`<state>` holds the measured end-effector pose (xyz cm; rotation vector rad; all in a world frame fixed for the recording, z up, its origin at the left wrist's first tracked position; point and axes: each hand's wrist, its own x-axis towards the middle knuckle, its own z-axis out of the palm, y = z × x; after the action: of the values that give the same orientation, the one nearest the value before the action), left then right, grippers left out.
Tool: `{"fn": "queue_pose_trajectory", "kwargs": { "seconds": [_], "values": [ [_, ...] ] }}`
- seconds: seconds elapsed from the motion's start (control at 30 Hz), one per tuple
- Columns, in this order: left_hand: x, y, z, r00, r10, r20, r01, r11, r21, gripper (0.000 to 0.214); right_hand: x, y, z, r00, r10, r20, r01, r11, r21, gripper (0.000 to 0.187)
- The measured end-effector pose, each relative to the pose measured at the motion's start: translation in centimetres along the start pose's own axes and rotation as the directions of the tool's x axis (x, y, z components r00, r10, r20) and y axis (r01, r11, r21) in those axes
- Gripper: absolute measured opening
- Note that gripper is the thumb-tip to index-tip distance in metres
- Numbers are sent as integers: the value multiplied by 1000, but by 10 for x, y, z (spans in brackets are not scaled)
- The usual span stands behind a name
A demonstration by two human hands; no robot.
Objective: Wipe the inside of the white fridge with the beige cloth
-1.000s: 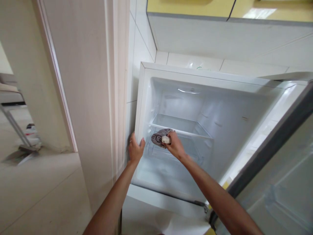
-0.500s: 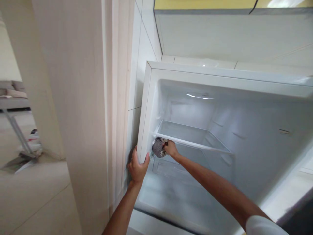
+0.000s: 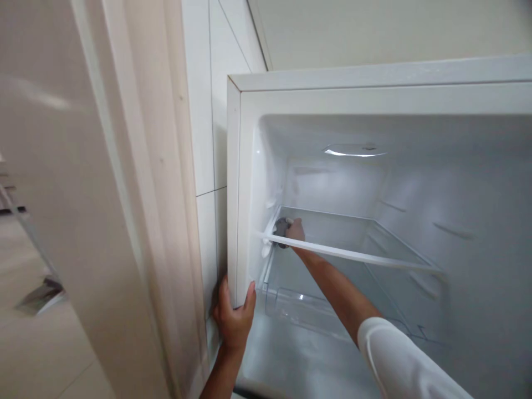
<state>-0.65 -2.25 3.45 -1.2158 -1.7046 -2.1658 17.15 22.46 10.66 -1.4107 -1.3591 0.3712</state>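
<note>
My right hand [image 3: 296, 230] reaches into the open fridge [image 3: 249, 166] and is closed on a bunched grey cloth [image 3: 282, 228]. The cloth is at the inner left wall, close to the glass shelf [image 3: 332, 219]. My forearm passes below the shelf's white front edge, and I see the hand and cloth through the glass. My left hand [image 3: 235, 316] grips the fridge's left front edge, thumb on the front face and fingers around the outer side.
A clear plastic drawer [image 3: 307, 307] sits lower in the fridge. A light wooden door frame [image 3: 166, 183] and white wall tiles [image 3: 208, 111] stand close on the left. A dustpan [image 3: 44, 296] lies on the floor beyond.
My right hand has moved the cloth deeper in along the left wall, beneath the shelf. The view has come closer to the fridge. My left hand still holds the edge.
</note>
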Motion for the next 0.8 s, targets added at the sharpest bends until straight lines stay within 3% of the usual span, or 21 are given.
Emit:
{"fn": "queue_pose_trajectory", "kwargs": {
  "seconds": [0.17, 0.3, 0.4, 0.57, 0.8],
  "values": [
    [-1, -8, 2, 991, 132, -37, -131, 991, 38, 51, 8, 0, 3, 995, 43, -93, -56, 988, -143, 25],
    [2, -14, 3, 940, 331, -81, -318, 938, 136, 49, 15, -1, -4, 990, 115, -81, -133, 955, -264, 28],
    [4, -15, 3, 918, 387, -87, -364, 910, 199, 50, 18, 2, -19, 982, 173, -78, -190, 922, -338, 35],
    [5, -16, 4, 922, 382, -69, -359, 906, 223, 52, 20, 15, -63, 971, 203, -125, -237, 881, -410, 36],
    [3, -24, 7, 963, 263, -51, -246, 944, 221, 57, 17, 42, -146, 922, 269, -279, -372, 814, -446, 39]
  ]
}}
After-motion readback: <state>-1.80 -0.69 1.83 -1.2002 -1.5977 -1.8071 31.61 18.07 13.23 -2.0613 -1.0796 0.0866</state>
